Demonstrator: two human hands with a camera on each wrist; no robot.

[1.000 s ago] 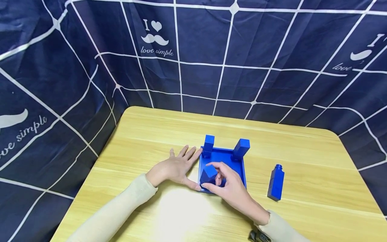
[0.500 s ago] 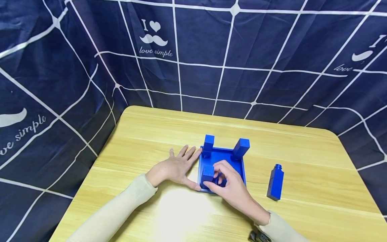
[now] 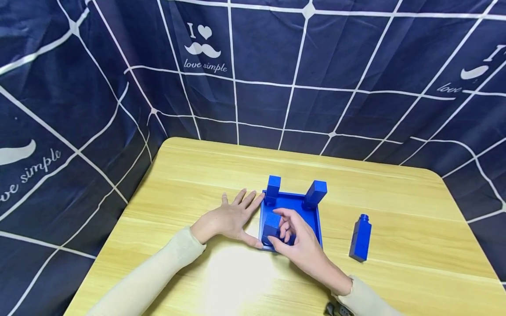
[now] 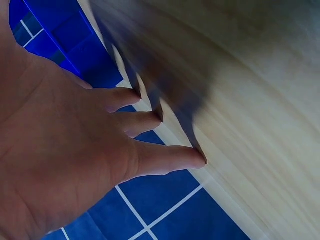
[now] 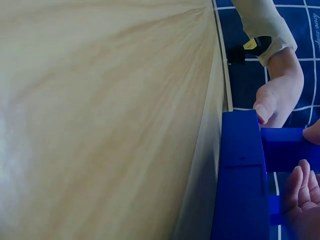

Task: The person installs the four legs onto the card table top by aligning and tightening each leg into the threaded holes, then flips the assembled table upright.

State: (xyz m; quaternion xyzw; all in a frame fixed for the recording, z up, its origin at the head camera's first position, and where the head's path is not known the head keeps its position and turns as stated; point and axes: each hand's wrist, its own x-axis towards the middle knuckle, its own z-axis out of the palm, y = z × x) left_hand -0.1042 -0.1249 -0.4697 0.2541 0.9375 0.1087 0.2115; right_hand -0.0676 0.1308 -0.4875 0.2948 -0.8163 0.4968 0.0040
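A blue square panel (image 3: 290, 202) with a raised rim lies on the table. Blue square posts stand upright at three corners: the far-left post (image 3: 272, 189), the far-right post (image 3: 316, 194) and the near-left post (image 3: 271, 225). My right hand (image 3: 300, 241) curls its thumb and index finger round the near-left post. In the right wrist view the thumb touches this post (image 5: 282, 150), with the other fingers beside it. My left hand (image 3: 231, 222) lies spread on the table, thumb and little finger against the panel's left edge. Its fingers (image 4: 170, 159) are straight in the left wrist view.
A loose blue post (image 3: 360, 240) with a threaded-looking end lies on the table (image 3: 411, 228) right of the panel. A dark blue curtain (image 3: 261, 105) with white lines hangs behind and to the left. Black wrist gear (image 3: 339, 309) shows at the right sleeve.
The near-left post has turned, its top now squarer to the panel. The right hand's fingers have shifted round it. The left hand and panel have stayed still.
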